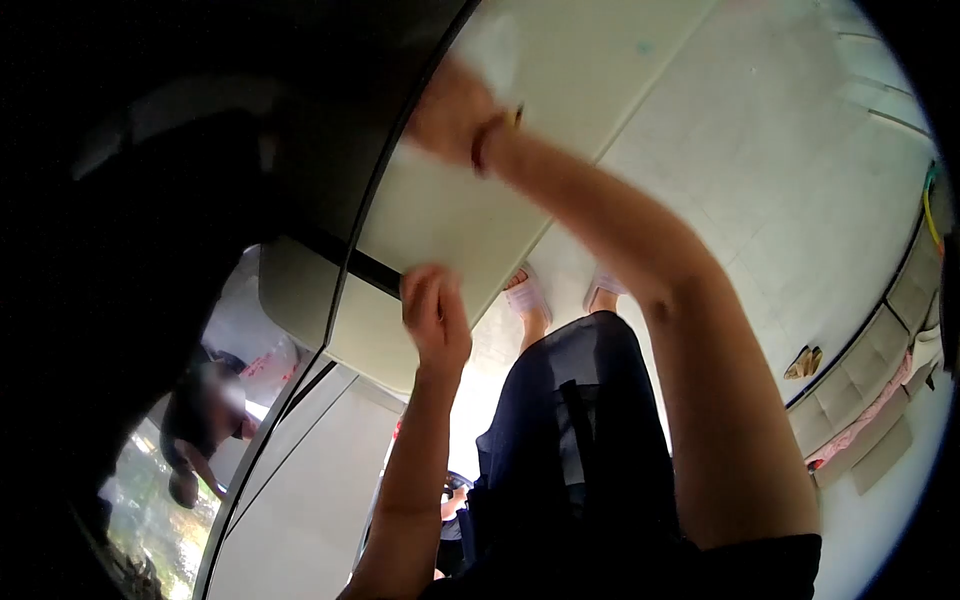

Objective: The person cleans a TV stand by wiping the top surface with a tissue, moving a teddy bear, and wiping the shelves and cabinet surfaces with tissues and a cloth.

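My left hand [437,310] is closed, its fingers curled in at the end of a black strip [375,272] on a pale, smooth surface [520,170]. Whether it grips the strip or something small, I cannot make out. Farther up, my right hand [450,112] reaches over the same surface to the edge of a large, dark, glossy panel [330,150]. Motion smears its fingers, so what they touch or hold is not clear. A dark red bracelet [485,142] circles the right wrist.
Below are my feet in pale slippers [530,297] on a light floor [740,190]. A padded sofa [850,355] lines the right side, with brown shoes [803,362] before it. The panel mirrors a person and a bright window. Another person [455,500] shows partly behind my left arm.
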A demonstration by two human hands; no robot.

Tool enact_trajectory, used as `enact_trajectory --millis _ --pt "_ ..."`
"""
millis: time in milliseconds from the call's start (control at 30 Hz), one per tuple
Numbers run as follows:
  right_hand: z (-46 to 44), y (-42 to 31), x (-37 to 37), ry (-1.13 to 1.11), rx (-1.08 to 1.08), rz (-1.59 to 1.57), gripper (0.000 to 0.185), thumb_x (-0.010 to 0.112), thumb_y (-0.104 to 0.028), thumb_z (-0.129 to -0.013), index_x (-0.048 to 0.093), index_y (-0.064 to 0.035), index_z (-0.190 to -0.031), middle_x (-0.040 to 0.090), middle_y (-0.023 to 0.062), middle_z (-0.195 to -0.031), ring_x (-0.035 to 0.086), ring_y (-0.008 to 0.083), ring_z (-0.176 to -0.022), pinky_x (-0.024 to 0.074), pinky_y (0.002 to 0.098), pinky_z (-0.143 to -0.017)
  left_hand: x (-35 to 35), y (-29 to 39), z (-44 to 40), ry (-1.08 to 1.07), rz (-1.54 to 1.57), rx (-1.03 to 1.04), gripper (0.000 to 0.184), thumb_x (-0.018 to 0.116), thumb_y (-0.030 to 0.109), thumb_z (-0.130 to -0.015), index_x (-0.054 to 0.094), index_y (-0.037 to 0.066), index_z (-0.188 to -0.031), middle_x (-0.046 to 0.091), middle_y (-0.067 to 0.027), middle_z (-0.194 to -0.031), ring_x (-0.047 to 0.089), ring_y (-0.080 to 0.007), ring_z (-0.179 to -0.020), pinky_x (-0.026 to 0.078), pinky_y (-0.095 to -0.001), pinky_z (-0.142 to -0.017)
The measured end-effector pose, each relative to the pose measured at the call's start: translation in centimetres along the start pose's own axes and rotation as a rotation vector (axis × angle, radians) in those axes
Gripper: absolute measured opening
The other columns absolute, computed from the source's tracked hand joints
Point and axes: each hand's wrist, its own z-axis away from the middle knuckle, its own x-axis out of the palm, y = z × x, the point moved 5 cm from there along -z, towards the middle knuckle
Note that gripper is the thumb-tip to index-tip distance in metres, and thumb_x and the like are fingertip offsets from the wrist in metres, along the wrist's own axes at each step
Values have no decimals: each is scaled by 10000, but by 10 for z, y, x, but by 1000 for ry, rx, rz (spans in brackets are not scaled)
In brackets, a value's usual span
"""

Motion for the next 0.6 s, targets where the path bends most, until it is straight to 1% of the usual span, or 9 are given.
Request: enact_trajectory --millis 33,67,100,167,233,267,300,433,600 --pt "22 -36 5 98 -153 23 413 543 -388 -862 611 -135 -1181 596 78 -1229 501 270 -1206 283 454 -1108 11 -1 -16 -1 -46 5 87 514 74 -904 551 0 -873 528 -140 -1018 514 -267 -896 428 -360 -753" --pt "58 -50 18 153 -327 -92 547 538 -408 -866 481 -165 -1352 460 55 -1407 406 244 -1324 144 450 -1175 19 -1 -31 -2 -91 17 85 530 40 -881 567 2 -947 516 -167 -1103 494 -319 -992 425 -401 -834" --pt "88 -43 20 62 -421 -196 636 558 -410 -863 383 -190 -1433 314 29 -1516 338 217 -1378 171 439 -1172 26 -3 -39 -5 -130 37 120 529 56 -887 542 5 -994 512 -164 -1099 485 -318 -1015 405 -421 -861" --pt "109 15 14 -156 -358 -524 722 603 -408 -824 337 -193 -1460 259 25 -1549 339 211 -1377 236 414 -1155 34 -14 -40 -20 -219 54 208 528 89 -898 492 11 -1087 503 -157 -1091 467 -317 -1059 367 -460 -915" --pt "91 83 -19 -5 -44 -205 683 607 -419 -830 378 -182 -1429 403 62 -1465 415 255 -1315 331 420 -1087 45 -10 -34 -105 -388 67 409 571 135 -874 433 23 -1243 428 -199 -1270 390 -365 -1202 295 -514 -1010" --pt "76 108 -32 229 43 12 691 618 -437 -813 395 -183 -1414 457 76 -1415 457 270 -1272 371 441 -1042 50 -7 -29 -141 -483 90 478 583 166 -873 412 28 -1298 385 -214 -1339 362 -383 -1243 277 -528 -1033" --pt "57 117 -35 167 212 33 627 606 -351 -857 411 -122 -1408 424 62 -1447 416 246 -1310 303 448 -1099 53 -7 -21 -195 -551 76 608 586 227 -873 331 48 -1396 297 -231 -1419 286 -410 -1316 227 -571 -1066" --pt "-12 75 -53 48 185 154 535 384 -344 -961 364 -95 -1434 307 89 -1513 256 262 -1395 158 455 -1147 51 -6 8 -289 -657 -54 705 569 300 -875 251 51 -1452 231 -270 -1462 213 -442 -1368 169 -634 -1074" --pt "-59 16 -40 79 84 128 528 425 -337 -944 394 -94 -1411 347 83 -1484 288 255 -1376 183 454 -1140 53 -10 12 -313 -637 10 737 575 299 -872 232 25 -1464 222 -311 -1466 213 -478 -1370 211 -593 -1081"
